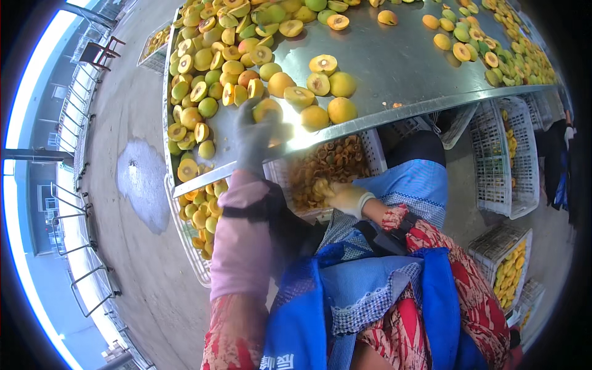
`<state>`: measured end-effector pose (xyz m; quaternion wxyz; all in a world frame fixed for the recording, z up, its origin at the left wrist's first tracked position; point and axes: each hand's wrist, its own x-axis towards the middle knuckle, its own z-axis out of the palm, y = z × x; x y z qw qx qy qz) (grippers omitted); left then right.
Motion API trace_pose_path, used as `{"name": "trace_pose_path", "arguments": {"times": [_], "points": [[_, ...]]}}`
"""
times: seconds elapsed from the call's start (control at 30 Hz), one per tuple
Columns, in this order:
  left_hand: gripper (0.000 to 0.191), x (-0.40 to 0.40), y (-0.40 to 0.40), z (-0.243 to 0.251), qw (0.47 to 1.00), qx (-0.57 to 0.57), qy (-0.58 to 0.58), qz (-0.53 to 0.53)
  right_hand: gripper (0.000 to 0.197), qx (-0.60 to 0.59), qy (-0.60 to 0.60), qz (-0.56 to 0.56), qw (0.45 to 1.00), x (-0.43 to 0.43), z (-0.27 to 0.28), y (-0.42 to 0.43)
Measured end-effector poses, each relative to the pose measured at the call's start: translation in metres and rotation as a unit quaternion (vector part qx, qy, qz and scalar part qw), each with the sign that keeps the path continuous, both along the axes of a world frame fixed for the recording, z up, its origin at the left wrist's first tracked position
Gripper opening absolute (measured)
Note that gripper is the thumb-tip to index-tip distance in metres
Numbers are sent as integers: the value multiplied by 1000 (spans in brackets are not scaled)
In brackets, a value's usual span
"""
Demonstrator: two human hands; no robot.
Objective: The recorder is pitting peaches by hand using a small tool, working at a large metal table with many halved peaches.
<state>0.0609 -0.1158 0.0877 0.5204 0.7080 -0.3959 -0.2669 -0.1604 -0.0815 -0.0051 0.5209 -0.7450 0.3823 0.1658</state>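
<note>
My left hand [259, 134], in a dark grey glove, reaches over the near edge of a metal table [393, 60]. Its blurred fingers are around a yellow peach-like fruit [267, 111]; whether they grip it is unclear. Halved fruit [199, 91] with stones showing in the cut faces is heaped beside it. My right hand [344, 196], in a pale, yellow-stained glove, is below the table edge, over a plastic crate [373, 150] of brown stones and scraps [330, 162]. Motion blur hides whether its fingers hold anything.
Under the table's left corner stands a crate of fruit halves [203, 219]. Slatted crates [492, 162] and a crate of yellow pieces [508, 273] stand to the right. More fruit [518, 60] covers the table's far right. A wet patch [141, 180] marks the floor.
</note>
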Motion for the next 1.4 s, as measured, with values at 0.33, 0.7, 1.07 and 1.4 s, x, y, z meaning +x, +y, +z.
{"name": "trace_pose_path", "arguments": {"times": [0.33,0.7,1.07,1.4], "points": [[30,-21,136,-22,845,-154,511,41,40,-257,-150,-108,949,9,74,26],[26,-52,116,-31,983,31,182,-16,13,-437,-119,-13,892,19,83,33],[33,-42,109,-79,994,-59,73,-61,32,124,-221,-328,910,13,51,14],[36,-41,112,-89,988,-85,128,-24,38,-89,-181,-167,965,41,33,39]]}}
